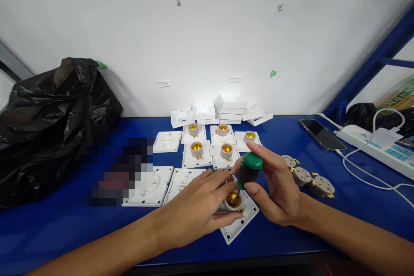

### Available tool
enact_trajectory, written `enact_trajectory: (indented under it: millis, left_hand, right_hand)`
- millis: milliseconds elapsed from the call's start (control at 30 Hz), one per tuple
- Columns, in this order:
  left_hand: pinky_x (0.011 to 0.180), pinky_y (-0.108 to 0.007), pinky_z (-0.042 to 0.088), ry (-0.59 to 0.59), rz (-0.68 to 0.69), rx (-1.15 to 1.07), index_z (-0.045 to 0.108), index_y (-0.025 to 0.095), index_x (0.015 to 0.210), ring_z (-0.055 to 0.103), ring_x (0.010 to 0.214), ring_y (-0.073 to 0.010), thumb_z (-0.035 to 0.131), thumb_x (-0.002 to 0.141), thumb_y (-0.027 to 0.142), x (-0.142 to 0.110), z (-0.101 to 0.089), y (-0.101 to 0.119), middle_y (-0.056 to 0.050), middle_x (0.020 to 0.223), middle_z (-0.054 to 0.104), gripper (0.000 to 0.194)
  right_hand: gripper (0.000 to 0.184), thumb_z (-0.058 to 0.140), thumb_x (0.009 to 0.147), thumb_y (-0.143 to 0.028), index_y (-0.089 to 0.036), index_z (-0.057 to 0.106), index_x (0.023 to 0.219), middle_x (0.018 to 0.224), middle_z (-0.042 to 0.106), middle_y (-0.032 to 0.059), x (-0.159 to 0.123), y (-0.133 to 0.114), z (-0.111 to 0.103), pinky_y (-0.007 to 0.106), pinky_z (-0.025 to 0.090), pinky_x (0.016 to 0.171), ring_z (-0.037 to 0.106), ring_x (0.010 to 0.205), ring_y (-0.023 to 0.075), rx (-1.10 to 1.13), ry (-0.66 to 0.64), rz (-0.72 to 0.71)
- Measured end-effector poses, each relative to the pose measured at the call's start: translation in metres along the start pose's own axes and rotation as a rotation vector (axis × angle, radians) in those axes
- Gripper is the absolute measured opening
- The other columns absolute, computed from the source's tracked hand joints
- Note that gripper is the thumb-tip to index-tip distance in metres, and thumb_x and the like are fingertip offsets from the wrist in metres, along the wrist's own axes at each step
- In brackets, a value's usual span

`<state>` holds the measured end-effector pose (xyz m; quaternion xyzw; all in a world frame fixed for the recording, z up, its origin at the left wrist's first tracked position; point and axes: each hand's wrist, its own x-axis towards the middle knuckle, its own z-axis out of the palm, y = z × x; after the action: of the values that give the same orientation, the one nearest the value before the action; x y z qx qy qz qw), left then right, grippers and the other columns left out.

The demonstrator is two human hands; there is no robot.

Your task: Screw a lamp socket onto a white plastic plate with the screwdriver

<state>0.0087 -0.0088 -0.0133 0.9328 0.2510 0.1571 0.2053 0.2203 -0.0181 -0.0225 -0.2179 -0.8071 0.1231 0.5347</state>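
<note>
My right hand [274,185] is closed round a green and black screwdriver [249,169], held upright with its tip down in the brass socket [233,199] of a white square lamp holder plate [239,223]. My left hand [197,207] lies on that plate, with its fingers pressed against the beige socket collar. The plate rests tilted on the blue table [64,228] near its front edge.
Several white plates with brass sockets [210,144] lie in rows behind, with blank plates [152,187] to the left and stacked white covers [226,110] at the wall. Three beige socket parts [307,177], a phone [321,134] and a power strip [375,146] lie right. A black bag [48,125] stands left.
</note>
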Motion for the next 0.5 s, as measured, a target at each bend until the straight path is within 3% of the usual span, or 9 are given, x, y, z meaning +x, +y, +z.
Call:
enact_trajectory:
  millis: [167, 367, 500]
  left_hand:
    - [0.091, -0.040, 0.053, 0.011, -0.002, 0.031, 0.062, 0.022, 0.109, 0.064, 0.101, -0.0247, 0.073, 0.096, 0.034, -0.0013, 0.0003, 0.0027, -0.005, 0.111, 0.063, 0.021]
    - [0.088, -0.041, 0.054, 0.029, -0.003, 0.047, 0.061, 0.022, 0.109, 0.064, 0.097, -0.0252, 0.071, 0.097, 0.037, -0.0018, 0.0016, 0.0010, -0.005, 0.108, 0.064, 0.022]
    - [0.096, -0.044, 0.053, -0.009, 0.005, 0.008, 0.059, 0.022, 0.118, 0.063, 0.108, -0.0272, 0.070, 0.098, 0.037, -0.0013, 0.0014, -0.0019, -0.007, 0.120, 0.063, 0.027]
  right_hand:
    - [0.072, 0.066, 0.091, -0.013, -0.030, 0.037, 0.154, 0.088, 0.066, 0.0021, 0.0071, 0.0033, 0.0011, 0.035, 0.059, 0.054, 0.062, 0.070, 0.0208, 0.059, 0.071, -0.128]
    - [0.068, 0.063, 0.094, -0.015, -0.031, 0.037, 0.154, 0.096, 0.063, 0.0042, 0.0031, 0.0020, -0.0005, 0.038, 0.064, 0.063, 0.062, 0.071, 0.0201, 0.070, 0.042, -0.054]
    - [0.065, 0.057, 0.097, -0.015, -0.026, 0.033, 0.157, 0.112, 0.065, 0.0098, -0.0007, 0.0029, -0.0016, 0.041, 0.066, 0.073, 0.070, 0.092, 0.0246, 0.104, -0.014, -0.070]
